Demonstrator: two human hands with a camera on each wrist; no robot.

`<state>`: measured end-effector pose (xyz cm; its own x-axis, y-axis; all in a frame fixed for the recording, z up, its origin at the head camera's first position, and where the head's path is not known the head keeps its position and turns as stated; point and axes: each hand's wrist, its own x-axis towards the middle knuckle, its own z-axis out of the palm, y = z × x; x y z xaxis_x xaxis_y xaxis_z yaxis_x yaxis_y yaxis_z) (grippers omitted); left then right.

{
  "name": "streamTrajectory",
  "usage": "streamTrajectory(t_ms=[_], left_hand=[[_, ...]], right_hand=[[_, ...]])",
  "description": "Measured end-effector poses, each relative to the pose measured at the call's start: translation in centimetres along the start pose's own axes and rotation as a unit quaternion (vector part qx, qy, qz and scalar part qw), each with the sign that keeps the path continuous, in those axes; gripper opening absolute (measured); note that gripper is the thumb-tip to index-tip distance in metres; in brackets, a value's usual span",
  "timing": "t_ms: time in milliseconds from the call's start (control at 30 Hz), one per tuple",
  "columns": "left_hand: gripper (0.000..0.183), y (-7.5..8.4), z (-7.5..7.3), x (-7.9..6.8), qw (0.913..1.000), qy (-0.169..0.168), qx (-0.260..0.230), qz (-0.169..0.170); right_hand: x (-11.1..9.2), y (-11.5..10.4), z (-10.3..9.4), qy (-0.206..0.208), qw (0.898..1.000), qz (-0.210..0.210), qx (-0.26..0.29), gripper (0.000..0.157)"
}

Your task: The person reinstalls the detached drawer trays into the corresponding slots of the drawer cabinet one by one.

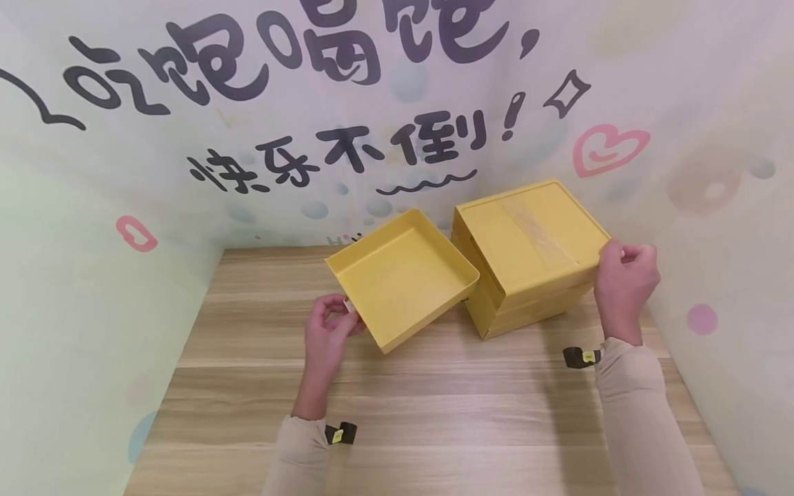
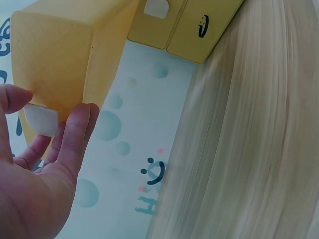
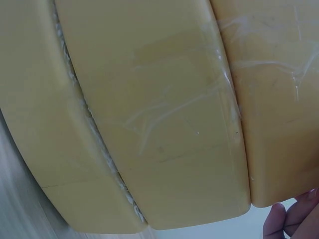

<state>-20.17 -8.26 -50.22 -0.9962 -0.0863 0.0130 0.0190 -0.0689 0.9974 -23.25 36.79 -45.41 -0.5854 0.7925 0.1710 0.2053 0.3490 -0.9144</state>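
A shallow yellow drawer (image 1: 406,275), its inside bare, tilts above the table at the left of a yellow drawer box (image 1: 540,234). My left hand (image 1: 329,327) holds the drawer at its front, thumb and fingers around the white pull tab (image 2: 42,119). The drawer's far corner overlaps the box in the head view. At the box's right top corner, my right hand (image 1: 626,279) grips the edge with curled fingers. Fingertips (image 3: 311,194) show at that edge in the right wrist view. Clear tape (image 1: 536,227) runs across the box's top.
The box stands toward the back right of a wood-grain table (image 1: 397,413). A printed wall (image 1: 279,207) rises behind and along both sides. Low on the box's front, a second white tab (image 2: 157,7) and a drawn face (image 2: 203,26) show in the left wrist view.
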Motion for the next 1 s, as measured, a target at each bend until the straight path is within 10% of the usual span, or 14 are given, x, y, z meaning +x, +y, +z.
streamTrajectory(t_ms=[1000], left_hand=[[0.032, 0.5, 1.5, -0.4, 0.9983, -0.049, -0.020, 0.024]], right_hand=[[0.1, 0.1, 0.0, -0.003, 1.000, 0.000, 0.002, 0.016]])
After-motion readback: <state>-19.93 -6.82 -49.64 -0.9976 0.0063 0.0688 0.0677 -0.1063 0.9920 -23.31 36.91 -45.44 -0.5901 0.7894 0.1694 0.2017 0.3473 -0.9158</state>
